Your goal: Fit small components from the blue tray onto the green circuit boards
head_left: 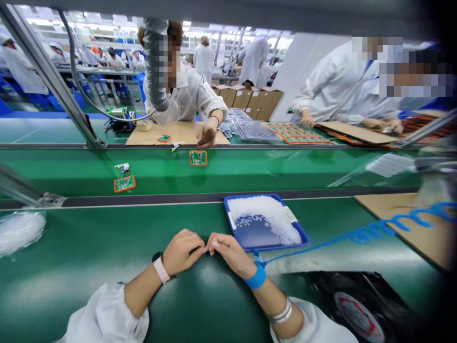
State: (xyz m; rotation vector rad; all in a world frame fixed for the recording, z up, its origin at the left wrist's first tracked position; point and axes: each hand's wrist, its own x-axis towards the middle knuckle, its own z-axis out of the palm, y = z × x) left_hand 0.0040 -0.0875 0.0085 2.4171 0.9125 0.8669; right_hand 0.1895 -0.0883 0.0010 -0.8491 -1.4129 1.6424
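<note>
My left hand (183, 251) and my right hand (232, 253) meet at the fingertips above the green tabletop. Both are closed in a pinch. Whatever they hold, if anything, is too small and hidden to name. A pale pink band circles my left wrist, and a blue wrist strap (256, 277) with a coiled cord is on my right one. Just beyond my right hand lies a blue tray (254, 234) with many small white plastic pieces (259, 208) heaped along its far and right sides.
On the green conveyor (235, 174) lie two orange-edged circuit boards, one left (124, 184) and one midway (198, 157). A clear plastic bag (21, 231) sits at left; cardboard (403, 224) and a black bag (357, 300) at right. A co-worker's hand (207, 135) reaches from the far side.
</note>
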